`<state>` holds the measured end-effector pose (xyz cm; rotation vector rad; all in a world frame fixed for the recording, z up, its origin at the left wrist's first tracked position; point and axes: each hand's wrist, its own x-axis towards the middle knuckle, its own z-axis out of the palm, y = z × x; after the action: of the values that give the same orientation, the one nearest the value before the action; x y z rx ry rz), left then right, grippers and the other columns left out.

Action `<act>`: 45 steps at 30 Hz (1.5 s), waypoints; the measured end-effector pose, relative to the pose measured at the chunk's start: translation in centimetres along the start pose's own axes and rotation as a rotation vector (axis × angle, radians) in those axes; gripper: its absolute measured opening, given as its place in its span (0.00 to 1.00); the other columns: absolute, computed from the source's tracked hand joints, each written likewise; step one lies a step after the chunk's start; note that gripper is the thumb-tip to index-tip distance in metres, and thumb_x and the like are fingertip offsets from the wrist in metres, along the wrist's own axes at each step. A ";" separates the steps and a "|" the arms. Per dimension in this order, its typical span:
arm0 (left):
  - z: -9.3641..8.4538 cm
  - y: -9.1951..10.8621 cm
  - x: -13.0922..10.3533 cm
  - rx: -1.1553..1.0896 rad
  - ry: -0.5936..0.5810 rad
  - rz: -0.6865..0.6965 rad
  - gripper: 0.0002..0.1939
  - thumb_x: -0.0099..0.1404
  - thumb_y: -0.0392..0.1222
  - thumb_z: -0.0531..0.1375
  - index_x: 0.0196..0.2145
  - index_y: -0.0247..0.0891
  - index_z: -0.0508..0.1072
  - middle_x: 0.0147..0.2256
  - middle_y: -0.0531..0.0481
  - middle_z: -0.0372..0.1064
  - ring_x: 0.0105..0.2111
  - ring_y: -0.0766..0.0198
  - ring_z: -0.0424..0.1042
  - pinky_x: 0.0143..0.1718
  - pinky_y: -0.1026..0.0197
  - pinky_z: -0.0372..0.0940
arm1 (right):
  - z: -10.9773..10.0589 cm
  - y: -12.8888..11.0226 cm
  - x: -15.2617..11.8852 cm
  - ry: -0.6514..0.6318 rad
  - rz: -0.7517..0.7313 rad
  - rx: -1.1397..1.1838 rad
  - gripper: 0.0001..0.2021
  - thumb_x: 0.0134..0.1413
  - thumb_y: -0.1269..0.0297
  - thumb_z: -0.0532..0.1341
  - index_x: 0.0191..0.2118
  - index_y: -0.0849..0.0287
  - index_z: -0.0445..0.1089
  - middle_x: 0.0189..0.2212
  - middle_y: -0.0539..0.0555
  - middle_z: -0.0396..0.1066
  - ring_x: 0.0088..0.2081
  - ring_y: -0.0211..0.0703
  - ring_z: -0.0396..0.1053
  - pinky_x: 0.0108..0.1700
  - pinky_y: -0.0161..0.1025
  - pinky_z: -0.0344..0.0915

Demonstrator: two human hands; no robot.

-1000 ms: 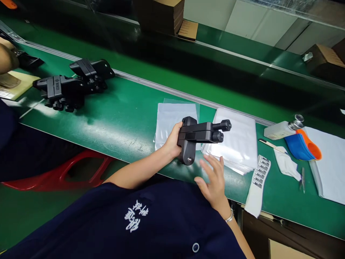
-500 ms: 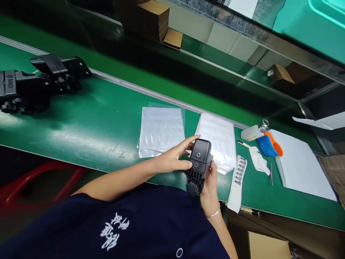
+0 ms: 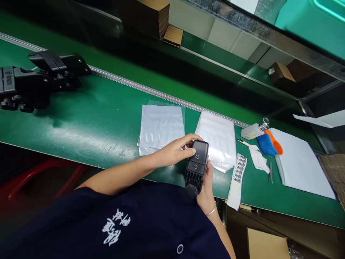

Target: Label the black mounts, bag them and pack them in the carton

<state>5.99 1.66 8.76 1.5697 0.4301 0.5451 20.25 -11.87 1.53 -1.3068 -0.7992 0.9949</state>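
Black plastic device (image 3: 197, 165) sits between both hands above the near edge of the green belt (image 3: 88, 118), its flat face with two small round marks turned up and its ribbed, knobbed end pointing toward the person; the left hand (image 3: 178, 149) curls over its far end, fingers wrapped on the top edge and thumb on the side; the right hand (image 3: 206, 190) grasps it from underneath at the near end, fingers showing along its right side, a bracelet on the wrist; just beyond the device lies a clear plastic bag (image 3: 161, 126) flat on the belt, and beside that a stack of bags (image 3: 218, 138); a strip of barcode labels (image 3: 238, 172) lies right of the hands; further right are a white cloth (image 3: 258, 160), a blue and orange item (image 3: 268, 144), a small white bottle (image 3: 253, 131) and white sheets (image 3: 299, 165); far left on the belt rest other black assemblies (image 3: 35, 81), well apart from the hands
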 end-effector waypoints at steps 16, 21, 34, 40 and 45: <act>-1.4 -3.6 -3.5 -0.630 0.011 -0.192 0.46 0.48 0.55 0.73 0.61 0.48 0.59 0.50 0.44 0.70 0.47 0.53 0.73 0.46 0.56 0.69 | -2.8 -3.6 0.7 0.039 -0.079 0.073 0.33 0.45 0.39 0.67 0.52 0.56 0.69 0.38 0.57 0.74 0.37 0.50 0.74 0.32 0.45 0.75; 0.2 -5.3 -3.3 -0.978 0.123 -0.517 0.30 0.58 0.62 0.64 0.46 0.33 0.74 0.36 0.45 0.75 0.33 0.64 0.74 0.34 0.66 0.69 | -2.0 -3.6 1.7 0.092 -0.036 -0.006 0.22 0.48 0.43 0.67 0.34 0.59 0.69 0.21 0.48 0.69 0.19 0.36 0.67 0.22 0.34 0.66; -0.9 -6.8 -1.4 -0.984 0.259 -0.684 0.25 0.71 0.54 0.53 0.56 0.36 0.70 0.33 0.47 0.78 0.28 0.62 0.75 0.37 0.61 0.69 | 0.4 -5.2 0.7 -0.078 -0.301 -0.565 0.18 0.50 0.52 0.68 0.44 0.55 0.69 0.29 0.50 0.72 0.28 0.42 0.71 0.31 0.38 0.71; -0.7 -6.4 -0.6 -1.010 0.273 -0.675 0.24 0.74 0.47 0.47 0.61 0.34 0.66 0.32 0.44 0.78 0.25 0.62 0.75 0.34 0.61 0.69 | 2.5 -5.9 0.2 -0.209 -0.471 -0.732 0.20 0.58 0.53 0.64 0.52 0.56 0.66 0.35 0.54 0.74 0.32 0.44 0.73 0.35 0.40 0.74; -1.1 -5.9 -0.6 -0.991 0.260 -0.667 0.24 0.71 0.50 0.53 0.59 0.35 0.68 0.29 0.46 0.76 0.23 0.62 0.73 0.29 0.61 0.69 | -5.8 -5.6 -1.0 0.026 -0.295 -0.707 0.27 0.59 0.47 0.59 0.59 0.56 0.64 0.44 0.59 0.75 0.38 0.49 0.75 0.40 0.45 0.73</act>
<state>5.17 2.68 2.84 0.3582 0.7009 0.3397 25.87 -15.02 6.42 -1.7187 -1.3516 0.4606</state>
